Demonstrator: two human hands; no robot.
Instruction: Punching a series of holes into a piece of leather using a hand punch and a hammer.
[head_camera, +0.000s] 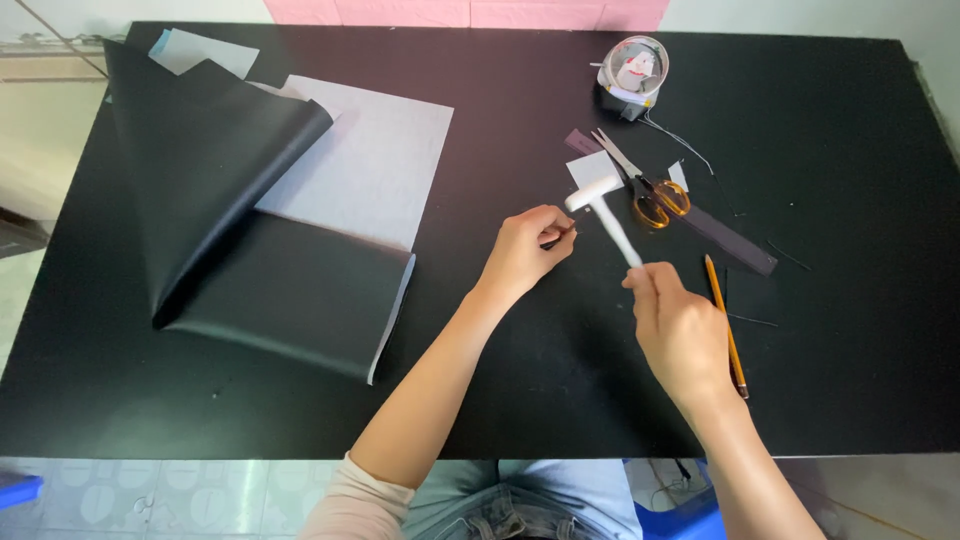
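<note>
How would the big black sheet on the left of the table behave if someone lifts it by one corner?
The black sheet would probably flop and sag: it already lies folded over in a soft curve, showing its pale backing. It looks thin, so likely light for its size. Its matte-looking face may grip the black table, so it might drag rather than slide.

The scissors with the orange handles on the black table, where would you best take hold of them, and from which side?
Take the scissors by the orange loops, which lie at the end nearer the person, with the blades pointing away toward the round container. Coming from the near right looks best, since the white mallet in the right hand crowds their left side.
</note>
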